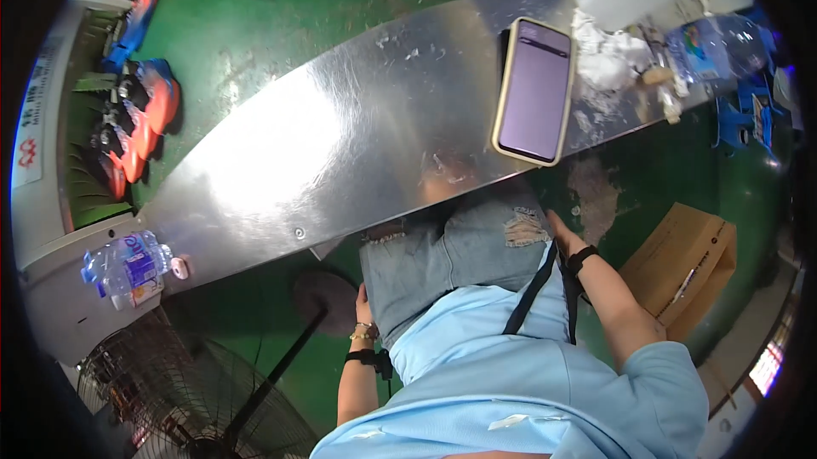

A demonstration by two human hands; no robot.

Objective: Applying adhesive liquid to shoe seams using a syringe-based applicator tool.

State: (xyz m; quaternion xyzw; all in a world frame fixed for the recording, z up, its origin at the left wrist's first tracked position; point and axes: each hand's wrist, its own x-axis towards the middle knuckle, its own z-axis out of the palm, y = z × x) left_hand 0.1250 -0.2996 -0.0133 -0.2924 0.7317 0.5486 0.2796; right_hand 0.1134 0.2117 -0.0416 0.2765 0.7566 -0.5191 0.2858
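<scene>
My left hand (363, 306) hangs beside my left thigh, against the grey denim shorts (417, 276). My right hand (565, 234) is down along the other side of the shorts, near the torn patch. Both hands show only edge-on, and their fingers are mostly hidden; I see nothing held in either. In front of me stretches a shiny metal bench (366, 136). A phone (534, 93) with a purple surface and pale yellow case lies on it, its lower end at the bench's near edge.
A water bottle (136, 263) lies at the bench's left end; another bottle (719, 49) and crumpled white material (608, 55) sit at the right. A standing fan (196, 395) is at lower left, a cardboard box (681, 267) at right. Several orange-blue shoes (149, 114) line the far side.
</scene>
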